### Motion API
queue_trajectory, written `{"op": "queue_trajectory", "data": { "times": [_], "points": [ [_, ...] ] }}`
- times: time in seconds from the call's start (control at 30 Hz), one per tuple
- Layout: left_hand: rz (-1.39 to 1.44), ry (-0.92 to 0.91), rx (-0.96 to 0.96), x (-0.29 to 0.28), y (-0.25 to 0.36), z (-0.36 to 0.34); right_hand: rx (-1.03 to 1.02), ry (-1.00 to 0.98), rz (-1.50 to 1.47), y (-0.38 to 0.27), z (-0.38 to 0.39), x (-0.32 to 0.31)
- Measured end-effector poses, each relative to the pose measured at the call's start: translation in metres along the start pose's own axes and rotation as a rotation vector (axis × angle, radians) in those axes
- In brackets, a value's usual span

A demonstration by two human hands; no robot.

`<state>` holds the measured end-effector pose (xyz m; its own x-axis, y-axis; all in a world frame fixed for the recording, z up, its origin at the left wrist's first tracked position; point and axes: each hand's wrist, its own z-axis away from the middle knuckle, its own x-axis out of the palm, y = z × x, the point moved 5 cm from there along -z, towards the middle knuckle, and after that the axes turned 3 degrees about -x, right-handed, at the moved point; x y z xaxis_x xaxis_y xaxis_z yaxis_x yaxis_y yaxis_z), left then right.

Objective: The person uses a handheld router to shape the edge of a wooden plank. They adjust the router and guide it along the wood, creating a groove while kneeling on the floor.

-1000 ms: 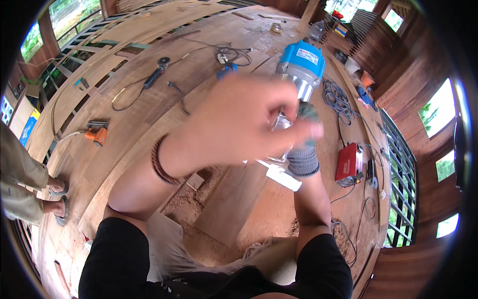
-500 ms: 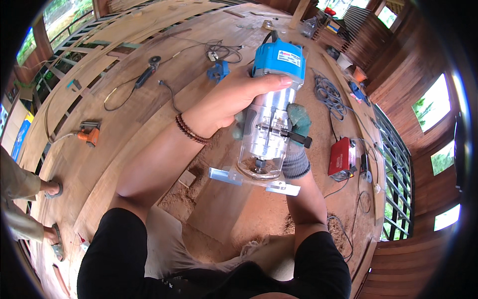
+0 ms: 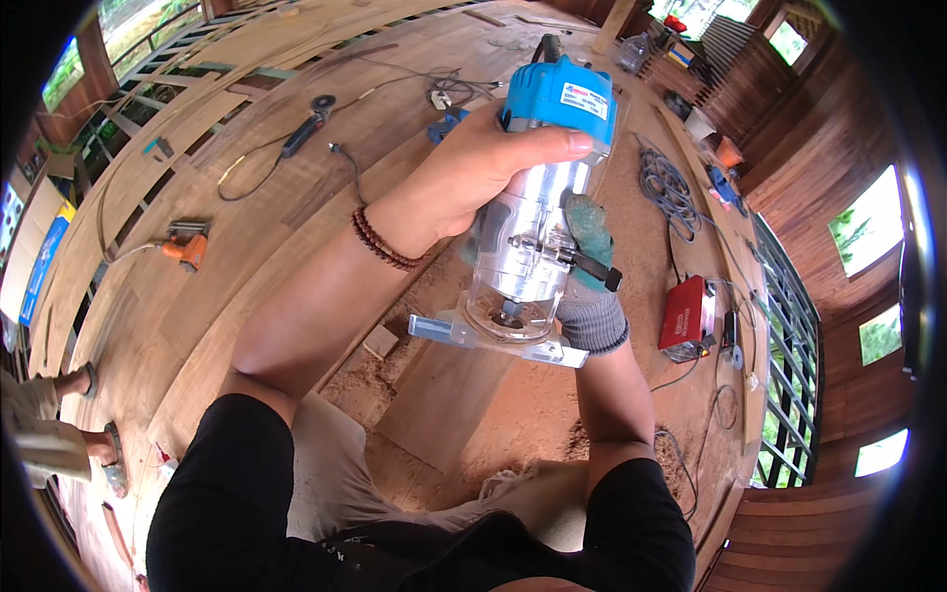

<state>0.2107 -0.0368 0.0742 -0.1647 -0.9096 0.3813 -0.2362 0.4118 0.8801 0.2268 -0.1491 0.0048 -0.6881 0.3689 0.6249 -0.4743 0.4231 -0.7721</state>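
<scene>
A trim router (image 3: 554,91) with a blue motor cap, a silver body and a clear base is held up in front of me. My bare left hand (image 3: 485,163) wraps round the upper body from the left, its thumb lying just under the blue cap. My right hand (image 3: 592,237), in a grey and green work glove, closes on the lower body from behind and the right, and the router hides most of its fingers. A black clamp knob (image 3: 597,271) sticks out beside the glove. The flat base points toward me, with the collet visible through the clear plastic.
A wooden board (image 3: 444,405) lies amid sawdust before my knees. To the left are an orange power tool (image 3: 185,247) and an angle grinder (image 3: 304,133). A red machine (image 3: 688,314) and coiled cable (image 3: 673,192) lie right. Another person's feet (image 3: 113,464) stand at the left edge.
The view has shifted slightly, so the floor and tools sit a little differently. The router has tipped slightly and its base sits a bit higher; both hands keep their hold.
</scene>
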Motion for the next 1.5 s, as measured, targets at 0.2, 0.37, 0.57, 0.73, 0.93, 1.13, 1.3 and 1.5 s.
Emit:
{"op": "queue_trajectory", "data": {
  "times": [0.2,0.37,0.57,0.73,0.93,1.13,1.3,1.5],
  "points": [
    [0.001,0.03,0.113,-0.002,0.001,0.0,-0.066,0.037,-0.013,0.001,0.005,0.004],
    [-0.087,0.097,0.085,-0.002,0.002,0.0,-0.042,-0.091,-0.089,-0.002,0.001,0.006],
    [0.009,0.119,0.095,0.003,0.004,0.004,-0.102,-0.188,-0.082,-0.004,0.003,0.005],
    [-0.041,0.089,0.127,-0.002,0.003,0.0,-0.134,-0.135,0.017,-0.004,0.001,-0.003],
    [0.081,0.028,0.05,-0.014,0.003,-0.007,-0.073,-0.114,0.065,0.001,0.001,-0.005],
    [0.069,0.049,0.052,-0.016,0.003,-0.005,-0.048,-0.177,0.304,0.001,0.004,0.002],
    [0.043,-0.006,0.032,-0.007,0.011,-0.001,-0.098,-0.186,0.183,-0.002,0.013,0.01],
    [-0.204,-0.184,0.15,0.003,0.027,0.005,-0.134,-0.095,0.193,-0.013,0.026,-0.001]
  ]
}}
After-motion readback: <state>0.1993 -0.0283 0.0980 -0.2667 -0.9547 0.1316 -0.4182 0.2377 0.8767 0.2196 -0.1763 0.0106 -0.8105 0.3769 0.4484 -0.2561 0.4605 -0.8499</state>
